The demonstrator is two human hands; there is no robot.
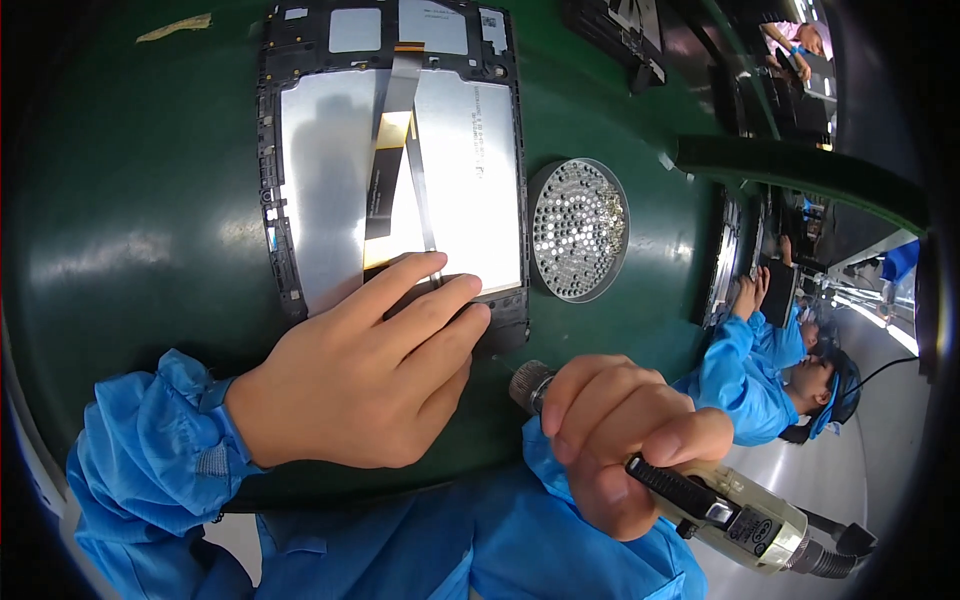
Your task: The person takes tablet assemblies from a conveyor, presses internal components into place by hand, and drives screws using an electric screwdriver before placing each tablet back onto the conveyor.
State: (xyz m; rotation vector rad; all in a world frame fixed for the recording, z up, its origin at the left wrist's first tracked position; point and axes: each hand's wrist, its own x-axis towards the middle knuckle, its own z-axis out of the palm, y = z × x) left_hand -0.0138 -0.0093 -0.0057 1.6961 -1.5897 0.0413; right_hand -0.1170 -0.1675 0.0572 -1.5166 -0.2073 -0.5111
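A tablet frame [470, 200] with a black rim and silver metal panel lies on the green table. A flat ribbon cable [392, 130] runs down over its middle. My left hand [365, 365] rests on the frame's near end, its fingers stretched out flat; the thumb is hidden. In my right hand [625, 435] is an electric screwdriver [755, 520], gripped around its pale body, its knurled collar pointing left toward the frame's near right corner. Only a faint, thin bit shows at its tip. Just right of the frame stands a round dish [621, 235] full of small screws.
A yellowish strip [175, 27] lies at the far left of the green table [130, 200]. Another dark device [625, 40] sits at the far right. Beyond a dark green bar [800, 165], a co-worker in blue sleeves [735, 370] handles a dark panel.
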